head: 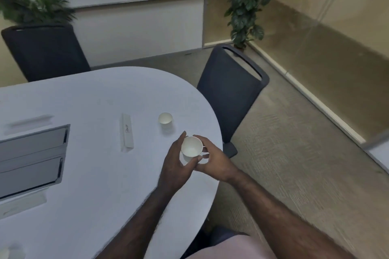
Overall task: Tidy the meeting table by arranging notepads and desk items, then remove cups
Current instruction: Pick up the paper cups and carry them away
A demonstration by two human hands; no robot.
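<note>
White paper cup (191, 149) grasped upright between left hand (175, 167) and right hand (212, 164), near the table (101, 94) edge; second cup (165, 118) stands just beyond, upright, left hand seemingly marginally nearer, though wide-angle distortion blurs that.

two white paper cups: one cup (191, 149) held between both hands, another cup (165, 118) standing on the table (94, 94). two dark chairs (45, 51) (230, 94). two plants (31, 0) (249, 0). one folded name card (127, 131) is sharp; others are too blurred to count. two hands (175, 166) (214, 163).
</note>
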